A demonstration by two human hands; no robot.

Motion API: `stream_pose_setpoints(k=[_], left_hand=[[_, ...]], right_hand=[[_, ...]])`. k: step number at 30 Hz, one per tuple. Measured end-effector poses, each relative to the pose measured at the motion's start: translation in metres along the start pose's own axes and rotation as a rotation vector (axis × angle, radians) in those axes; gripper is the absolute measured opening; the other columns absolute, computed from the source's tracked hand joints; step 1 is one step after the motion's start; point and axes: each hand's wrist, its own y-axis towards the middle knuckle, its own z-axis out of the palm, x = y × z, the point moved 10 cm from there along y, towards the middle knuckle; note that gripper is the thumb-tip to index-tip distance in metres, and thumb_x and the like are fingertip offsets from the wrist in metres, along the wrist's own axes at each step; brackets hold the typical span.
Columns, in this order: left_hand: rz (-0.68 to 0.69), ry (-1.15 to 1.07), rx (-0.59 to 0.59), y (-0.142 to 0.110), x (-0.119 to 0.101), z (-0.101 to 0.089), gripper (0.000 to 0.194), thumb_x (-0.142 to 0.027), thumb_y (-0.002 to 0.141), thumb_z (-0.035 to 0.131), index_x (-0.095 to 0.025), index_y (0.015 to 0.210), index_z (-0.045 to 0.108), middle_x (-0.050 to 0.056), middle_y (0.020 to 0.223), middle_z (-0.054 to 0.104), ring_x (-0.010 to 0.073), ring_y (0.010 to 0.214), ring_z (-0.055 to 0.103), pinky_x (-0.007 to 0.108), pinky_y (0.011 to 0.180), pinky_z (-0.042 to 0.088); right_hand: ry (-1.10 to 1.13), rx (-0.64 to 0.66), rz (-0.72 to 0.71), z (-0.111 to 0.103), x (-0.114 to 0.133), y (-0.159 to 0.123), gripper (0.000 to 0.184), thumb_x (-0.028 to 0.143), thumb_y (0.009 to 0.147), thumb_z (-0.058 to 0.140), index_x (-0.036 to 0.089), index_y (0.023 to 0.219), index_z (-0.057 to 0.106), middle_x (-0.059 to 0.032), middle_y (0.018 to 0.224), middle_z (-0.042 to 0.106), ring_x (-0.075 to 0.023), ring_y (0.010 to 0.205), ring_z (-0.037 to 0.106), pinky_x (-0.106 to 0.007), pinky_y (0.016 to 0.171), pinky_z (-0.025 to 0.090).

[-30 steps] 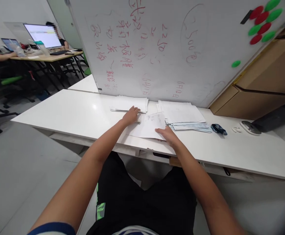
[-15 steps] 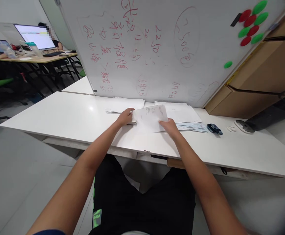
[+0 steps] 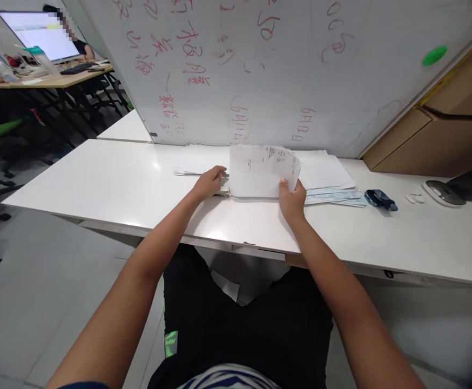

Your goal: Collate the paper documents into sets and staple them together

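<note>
1. White, thin and faintly curled at its upper right corner, the printed paper (image 3: 256, 174) is lifted upright over the worktop (image 3: 130, 181), near its front edge, between the person's two hands. Small dark lines of print run across its upper part.
2. The right hand (image 3: 293, 201) has a narrow grip on the lower right corner: thumb flat against the near face, the other fingers mostly out of my sight behind it.
3. The left hand (image 3: 210, 182) is at the paper's left edge, knuckles up and fingers bent over a slim, pale object with a metallic look (image 3: 222, 193). From here I cannot tell how tightly that grip is drawn in, nor what the object is.
4. Behind the left hand lies a low, flat paper stack (image 3: 200, 153), its edges slightly uneven.
5. To the right of the held paper, a broader paper pile (image 3: 325, 170) spreads out, with bluish-edged sheets (image 3: 336, 196) fanned along its front.
6. Further right on the smooth, glossy white surface sit a dark blue, shiny item (image 3: 381, 200), a small white piece (image 3: 415, 199) and a rounded mouse (image 3: 444, 193).
7. A slick whiteboard (image 3: 276, 81) with red handwriting stands behind, beside brown cardboard boxes (image 3: 400, 141).
</note>
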Motion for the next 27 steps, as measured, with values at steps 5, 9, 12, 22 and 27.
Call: stream_pose_setpoints(k=[5,9,12,22,27], left_hand=[[-0.018,0.007,0.007,-0.0014,-0.0026,-0.0004,0.036,-0.025,0.09,0.04,-0.025,0.121,0.058,0.003,0.119,0.066,0.0203,0.107,0.06,0.034,0.094,0.046],[-0.016,-0.007,0.014,-0.0017,-0.0034,0.0007,0.035,-0.024,0.09,0.039,-0.025,0.12,0.058,0.002,0.121,0.065,0.0199,0.11,0.059,0.033,0.095,0.046],[0.001,-0.001,-0.002,-0.0011,-0.0037,0.0002,0.033,-0.024,0.089,0.039,-0.025,0.115,0.061,0.002,0.122,0.065,0.0202,0.111,0.058,0.034,0.096,0.045],[-0.011,-0.019,0.019,0.0005,0.0006,0.0031,0.03,-0.025,0.088,0.042,-0.024,0.108,0.065,0.002,0.112,0.069,0.0215,0.102,0.062,0.037,0.088,0.048],[-0.025,-0.03,0.031,0.0009,0.002,0.0046,0.031,-0.026,0.088,0.042,-0.024,0.11,0.065,0.003,0.112,0.07,0.0214,0.101,0.062,0.036,0.087,0.048]], right_hand=[[-0.054,0.004,0.011,-0.0028,0.0054,-0.004,0.028,0.038,0.085,0.05,0.017,0.097,0.063,-0.0053,0.088,0.067,-0.0198,0.087,0.061,-0.036,0.087,0.047],[-0.083,-0.014,0.005,-0.007,0.0097,-0.0046,0.029,0.039,0.087,0.047,0.017,0.098,0.063,-0.0055,0.089,0.066,-0.0195,0.09,0.061,-0.035,0.088,0.047],[-0.09,-0.019,-0.01,-0.0084,0.0102,-0.0037,0.028,0.039,0.087,0.047,0.018,0.095,0.063,-0.0055,0.089,0.065,-0.02,0.093,0.06,-0.035,0.089,0.047],[-0.106,0.001,-0.003,-0.0072,0.0056,-0.0024,0.027,0.035,0.086,0.047,0.017,0.101,0.062,-0.0044,0.089,0.064,-0.0195,0.089,0.058,-0.036,0.089,0.045],[-0.111,0.003,0.009,-0.0077,0.0052,-0.0023,0.027,0.035,0.086,0.047,0.018,0.1,0.062,-0.0037,0.088,0.064,-0.019,0.088,0.058,-0.035,0.089,0.045]])
